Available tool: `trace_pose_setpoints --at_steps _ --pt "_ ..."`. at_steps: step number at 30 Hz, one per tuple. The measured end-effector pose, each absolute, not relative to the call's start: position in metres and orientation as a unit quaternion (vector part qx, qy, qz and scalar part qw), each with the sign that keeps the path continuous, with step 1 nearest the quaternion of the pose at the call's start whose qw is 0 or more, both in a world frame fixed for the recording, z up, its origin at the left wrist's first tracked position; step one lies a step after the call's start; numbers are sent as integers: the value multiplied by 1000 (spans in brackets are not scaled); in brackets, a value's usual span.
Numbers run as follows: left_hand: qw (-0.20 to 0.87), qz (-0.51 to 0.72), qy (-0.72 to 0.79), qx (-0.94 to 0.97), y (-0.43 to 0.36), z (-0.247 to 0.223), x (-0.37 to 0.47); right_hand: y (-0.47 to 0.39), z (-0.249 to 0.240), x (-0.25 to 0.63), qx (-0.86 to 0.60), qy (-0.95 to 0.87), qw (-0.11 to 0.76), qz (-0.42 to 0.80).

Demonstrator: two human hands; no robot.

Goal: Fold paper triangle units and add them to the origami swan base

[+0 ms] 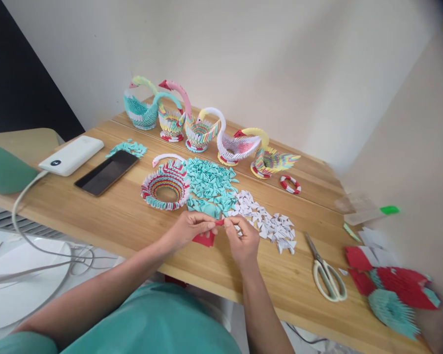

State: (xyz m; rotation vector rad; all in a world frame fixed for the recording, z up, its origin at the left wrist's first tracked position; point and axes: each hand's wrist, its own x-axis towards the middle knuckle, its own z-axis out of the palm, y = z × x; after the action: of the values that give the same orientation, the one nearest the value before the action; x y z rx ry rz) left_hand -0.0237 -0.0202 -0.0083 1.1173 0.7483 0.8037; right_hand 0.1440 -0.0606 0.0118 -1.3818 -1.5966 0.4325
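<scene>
My left hand [194, 227] and my right hand [242, 239] meet above the front part of the table, both pinching a small red paper piece [220, 222] between their fingertips. Just below it, red paper [205, 239] lies on the wood. A striped paper bowl [166, 186] in red, white and teal stands left of my hands, with a white curved neck piece [169, 157] behind it. Folded teal pieces [211, 179] are heaped beyond my hands. White folded pieces [276, 227] spread to the right of them.
Several swan-shaped paper baskets [200, 132] line the table's back. A red-and-white ring [290, 185] and scissors [327, 275] lie to the right, with red and teal paper parts [402, 287] beyond. A phone [107, 172] and cabled white power bank [72, 155] are at left.
</scene>
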Motion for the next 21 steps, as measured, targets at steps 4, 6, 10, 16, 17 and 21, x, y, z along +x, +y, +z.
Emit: trace_pose_setpoints --at_steps 4,6,10,16,17,21 --pt "675 363 356 534 -21 -8 -23 -60 12 145 -566 -657 468 172" --pt "658 368 361 549 -22 -9 -23 -60 12 145 -569 -656 465 172" --pt "635 374 362 571 -23 -9 -22 -61 11 145 -570 -657 464 169" --pt "623 371 368 582 -23 -6 -20 -61 11 145 -566 -661 465 162" --pt "625 371 368 580 -23 -6 -19 -61 11 145 -567 -661 465 161" --pt "640 374 363 565 -24 -3 -18 -61 12 144 -565 -663 466 154"
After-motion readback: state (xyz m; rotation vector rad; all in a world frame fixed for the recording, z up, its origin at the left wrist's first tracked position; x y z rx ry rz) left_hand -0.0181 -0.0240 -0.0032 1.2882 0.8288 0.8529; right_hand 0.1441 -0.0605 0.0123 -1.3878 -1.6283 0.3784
